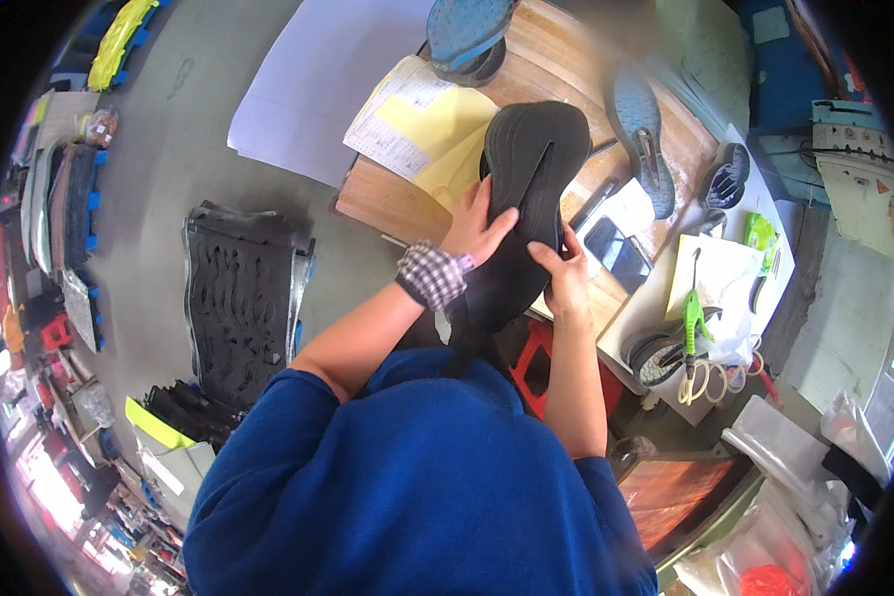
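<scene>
A large black shoe sole (pixel 538 149) is held up in front of my body, its rounded end pointing away from me and a narrow slit running along its middle. A second dark edge shows along its left side, so it may be more than one layer. My left hand (pixel 479 226) grips the left edge, thumb lying on the upper face. On the opposite edge, my right hand (pixel 566 275) holds on with its thumb on top and the other fingers mostly hidden. More black material (pixel 502 288) lies below the hands, against my lap.
On the wooden table (pixel 556 50) are paper sheets (pixel 397 119), blue soles (pixel 467 35), a grey sole (pixel 641 139), a phone (pixel 616 253) and green-handled scissors (pixel 693 318). A stack of black cut-out sheets (pixel 238 308) stands on the floor at left. Plastic bags (pixel 785 536) fill the lower right.
</scene>
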The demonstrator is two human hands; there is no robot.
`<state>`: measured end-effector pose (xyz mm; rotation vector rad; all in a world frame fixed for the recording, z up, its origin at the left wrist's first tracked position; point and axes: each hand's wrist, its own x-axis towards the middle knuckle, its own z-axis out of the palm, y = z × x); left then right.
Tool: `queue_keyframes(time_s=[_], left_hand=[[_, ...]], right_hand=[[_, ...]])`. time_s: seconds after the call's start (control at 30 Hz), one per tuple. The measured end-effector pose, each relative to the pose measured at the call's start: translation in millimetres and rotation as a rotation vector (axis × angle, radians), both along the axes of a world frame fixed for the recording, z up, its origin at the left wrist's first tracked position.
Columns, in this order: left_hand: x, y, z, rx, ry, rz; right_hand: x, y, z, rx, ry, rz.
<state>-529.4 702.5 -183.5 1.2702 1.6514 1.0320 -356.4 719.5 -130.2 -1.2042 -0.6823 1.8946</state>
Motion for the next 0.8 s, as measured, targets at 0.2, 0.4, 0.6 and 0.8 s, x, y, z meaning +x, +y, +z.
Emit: queue_keyframes(time_s=[0.2, 0.4, 0.6, 0.8], left_hand=[[22.5, 13.2, -17.3, -0.221, 0.044, -0.013], [13.6, 3.7, -38.3, -0.155, -0.198, 0.127], [14.3, 8.6, -56.1, -0.343, -0.178, 0.069], [-0.7, 21.1, -58.6, -0.484, -0.194, -0.065]], right_hand=[[4.1, 5.9, -35.7, -0.096, -0.546, -0.026], [11.7, 23.6, -54.5, 0.048, -0.558, 0.135], [7.7, 39.8, -43.0, -0.220, -0.222, 0.165], [6.2, 41.1, -46.3, -0.143, -0.339, 0.299]])
